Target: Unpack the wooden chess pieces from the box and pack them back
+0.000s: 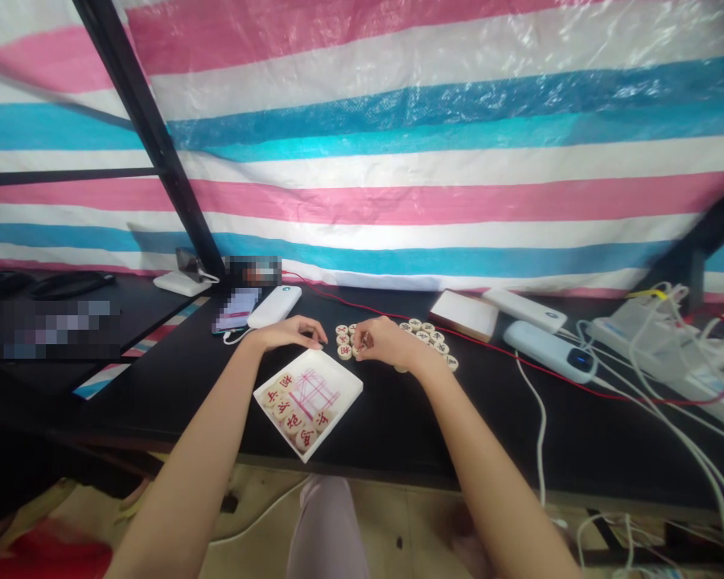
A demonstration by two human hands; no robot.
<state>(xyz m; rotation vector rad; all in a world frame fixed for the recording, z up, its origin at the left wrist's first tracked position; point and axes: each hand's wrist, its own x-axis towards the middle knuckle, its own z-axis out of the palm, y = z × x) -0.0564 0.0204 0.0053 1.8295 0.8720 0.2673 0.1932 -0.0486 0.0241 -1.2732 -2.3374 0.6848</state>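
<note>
The work in hand looks like sorting round wooden chess pieces into a white box [345, 384] on the black desk [398, 426]. About 6 red-marked pieces [294, 420] already lie in a row along the near-left side of the box, beside a red grid printed on its floor.

The loose pile of pieces [427, 334] sits just beyond the box, off its far-right side. The right hand [386, 344] rests on the near edge of that pile, its fingers [362, 342] drawn together over 1 of the pieces closest to the box. Whether they already pinch it, I cannot tell.

The left hand [293, 330] lies at the far-left corner of the box, with bent fingers close together and their tips at the rim. It seems to steady the box, though a true grip cannot be made out.

By my reading, the next move calls for a firm pinch on 1 piece and a lift clear of its neighbours and the box rim.

A white power bank [274, 305] lies beyond the box to the left.
</note>
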